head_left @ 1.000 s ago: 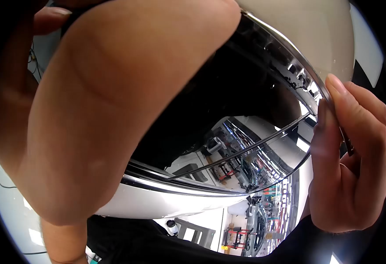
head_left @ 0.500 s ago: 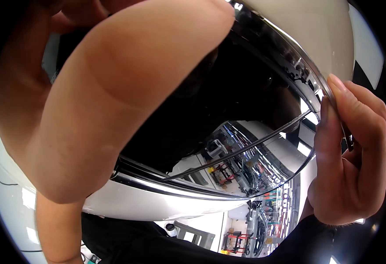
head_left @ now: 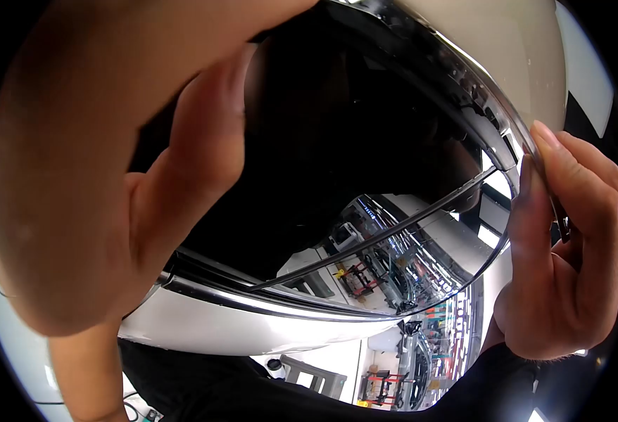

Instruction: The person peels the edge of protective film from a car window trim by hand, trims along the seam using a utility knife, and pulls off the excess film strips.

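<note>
My right hand (head_left: 566, 246) pinches the free end of a thin, shiny window trim strip (head_left: 536, 158) between thumb and fingers, and a small metal end sticks out below the fingers. The strip curves up and left along the edge of a dark, glossy car window (head_left: 309, 148). Large and close to the camera, my left hand (head_left: 77, 169) is over the window's left side. Its thumb and long finger stand apart with nothing visible between them. The finger reaches to the upper end of the trim at the frame's top, where its tip is partly cut off.
A dark divider bar (head_left: 393, 228) crosses the window, which mirrors the workshop. White bodywork (head_left: 253, 330) runs below it, with a beige panel (head_left: 492, 35) beyond the trim. A grey step stool (head_left: 312, 376) and a red stand (head_left: 383, 387) are on the floor.
My left hand has drawn back left and up from the trim, and its thumb has come into view. My right hand keeps its pinch on the strip, barely shifted.
</note>
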A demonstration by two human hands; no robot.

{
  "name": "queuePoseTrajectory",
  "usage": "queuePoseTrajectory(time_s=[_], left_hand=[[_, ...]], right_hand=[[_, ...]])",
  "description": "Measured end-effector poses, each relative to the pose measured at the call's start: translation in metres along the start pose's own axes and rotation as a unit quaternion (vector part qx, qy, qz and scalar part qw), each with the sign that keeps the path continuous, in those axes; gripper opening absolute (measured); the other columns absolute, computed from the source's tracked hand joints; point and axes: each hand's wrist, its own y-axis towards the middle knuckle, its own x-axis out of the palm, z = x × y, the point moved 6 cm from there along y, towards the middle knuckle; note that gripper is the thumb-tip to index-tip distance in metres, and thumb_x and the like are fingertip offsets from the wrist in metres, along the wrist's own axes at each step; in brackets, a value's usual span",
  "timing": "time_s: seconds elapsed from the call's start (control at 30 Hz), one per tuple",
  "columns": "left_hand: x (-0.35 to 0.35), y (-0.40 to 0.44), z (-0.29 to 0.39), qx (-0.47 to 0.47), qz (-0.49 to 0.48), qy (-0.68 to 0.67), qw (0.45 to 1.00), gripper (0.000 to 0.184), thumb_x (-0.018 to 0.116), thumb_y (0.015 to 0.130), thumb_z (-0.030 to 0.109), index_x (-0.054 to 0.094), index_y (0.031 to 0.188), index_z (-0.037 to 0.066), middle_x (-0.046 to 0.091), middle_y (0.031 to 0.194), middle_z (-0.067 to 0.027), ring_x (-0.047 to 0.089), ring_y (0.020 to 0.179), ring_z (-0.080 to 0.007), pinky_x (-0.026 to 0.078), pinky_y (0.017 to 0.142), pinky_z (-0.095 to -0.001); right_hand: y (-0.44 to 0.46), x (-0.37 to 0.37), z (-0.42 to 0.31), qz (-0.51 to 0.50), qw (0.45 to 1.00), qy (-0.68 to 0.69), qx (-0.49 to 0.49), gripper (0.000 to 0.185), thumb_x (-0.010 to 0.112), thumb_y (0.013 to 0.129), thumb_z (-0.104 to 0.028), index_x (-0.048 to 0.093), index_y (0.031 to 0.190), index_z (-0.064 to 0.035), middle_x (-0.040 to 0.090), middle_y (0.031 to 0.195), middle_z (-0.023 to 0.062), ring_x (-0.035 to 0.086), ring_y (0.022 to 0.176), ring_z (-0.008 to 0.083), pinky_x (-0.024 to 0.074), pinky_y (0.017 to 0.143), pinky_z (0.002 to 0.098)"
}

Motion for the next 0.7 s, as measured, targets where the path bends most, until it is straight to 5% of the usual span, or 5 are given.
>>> queuePoseTrajectory(time_s=[0.7], left_hand=[[0.006,0.013,0.006,0.065,-0.004,-0.028,0.997,0.026,0.065,0.088,0.004,0.066,0.112,-0.003,0.072,0.108,-0.0111,0.06,0.077,-0.0143,0.046,0.068,-0.0253]], right_hand=[[-0.02,0.003,0.002,0.093,0.988,0.054,0.11,0.024,0.067,0.086,0.015,0.071,0.107,0.0035,0.072,0.101,0.0176,0.072,0.087,0.0192,0.052,0.071,0.0217]])
